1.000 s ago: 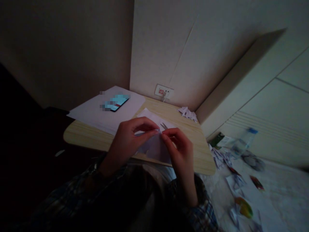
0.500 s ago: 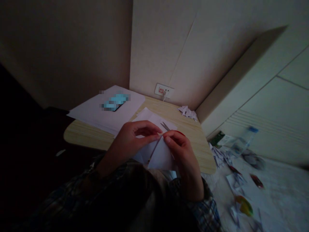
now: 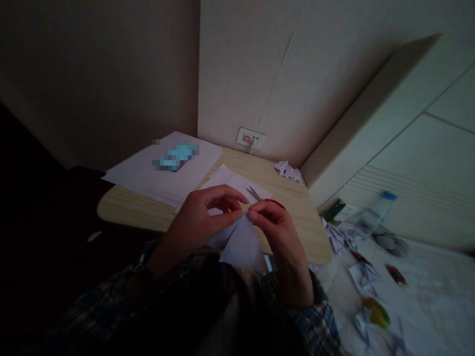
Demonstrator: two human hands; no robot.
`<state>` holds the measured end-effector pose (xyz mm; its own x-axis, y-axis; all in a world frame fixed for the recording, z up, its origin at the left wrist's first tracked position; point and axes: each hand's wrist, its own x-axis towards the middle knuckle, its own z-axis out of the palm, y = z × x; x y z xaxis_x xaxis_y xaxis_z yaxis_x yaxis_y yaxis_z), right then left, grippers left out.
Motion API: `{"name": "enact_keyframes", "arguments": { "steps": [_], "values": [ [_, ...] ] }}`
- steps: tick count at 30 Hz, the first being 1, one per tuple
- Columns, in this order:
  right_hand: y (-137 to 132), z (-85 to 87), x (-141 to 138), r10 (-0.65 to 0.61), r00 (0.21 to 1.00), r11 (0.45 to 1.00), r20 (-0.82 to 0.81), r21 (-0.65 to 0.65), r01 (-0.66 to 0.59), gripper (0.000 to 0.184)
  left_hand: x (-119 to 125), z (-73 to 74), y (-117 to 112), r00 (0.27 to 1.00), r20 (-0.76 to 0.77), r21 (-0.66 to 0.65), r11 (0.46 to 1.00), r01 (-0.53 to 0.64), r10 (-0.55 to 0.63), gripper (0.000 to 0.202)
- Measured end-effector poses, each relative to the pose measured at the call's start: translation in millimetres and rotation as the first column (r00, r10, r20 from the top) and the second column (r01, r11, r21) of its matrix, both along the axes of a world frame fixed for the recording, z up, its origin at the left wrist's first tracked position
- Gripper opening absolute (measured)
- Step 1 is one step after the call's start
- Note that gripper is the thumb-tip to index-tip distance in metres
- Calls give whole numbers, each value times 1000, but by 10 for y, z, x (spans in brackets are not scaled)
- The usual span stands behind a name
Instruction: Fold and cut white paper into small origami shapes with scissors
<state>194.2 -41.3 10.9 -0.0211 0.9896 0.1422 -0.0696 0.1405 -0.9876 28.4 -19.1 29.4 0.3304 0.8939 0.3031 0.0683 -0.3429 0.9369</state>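
Observation:
A white sheet of paper (image 3: 243, 244) hangs below my fingertips, folded to a point at its top. My left hand (image 3: 204, 212) pinches that top point between thumb and fingers. Close beside it, my right hand (image 3: 276, 227) grips the same tip from the right. Just beyond my hands, scissors (image 3: 255, 193) with red handles lie on more white paper (image 3: 222, 175); the right hand partly covers their handles.
The small wooden table (image 3: 297, 217) bears a stack of white paper (image 3: 141, 173) with a pixelated phone (image 3: 176, 157) on it. Folded paper pieces (image 3: 287, 171) sit by the wall socket (image 3: 251, 138). At right are a clear bottle (image 3: 378, 212), more folded paper (image 3: 336, 237) and wrappers.
The paper's lower part has swung slightly left and looks more curved. Both hands keep their pinch at its tip, the right fingers having shifted a little left.

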Motion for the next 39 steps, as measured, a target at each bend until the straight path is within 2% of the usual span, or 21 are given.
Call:
{"name": "enact_keyframes", "arguments": {
  "steps": [9,15,22,29,35,39],
  "values": [
    [-57,39,-75,-106,993,994,60,26,104,11,-2,17,-11,1000,14,-11,1000,-27,28,11],
    [-85,48,-136,-205,968,976,146,109,190,11,-7,-2,-4,998,30,-5,998,-55,55,11],
    [-79,47,-148,-195,970,977,146,117,179,9,-12,-1,4,998,33,-37,998,-46,47,17],
    [-117,66,-179,-245,948,960,201,190,207,10,2,16,5,994,66,-39,996,-79,81,19],
    [-119,41,-159,-286,927,936,243,278,215,10,-31,-33,76,988,155,-203,978,47,-16,36],
    [-131,47,-152,-296,913,927,282,314,204,10,-45,-47,91,983,174,-288,952,102,-52,34]
  ]
}}
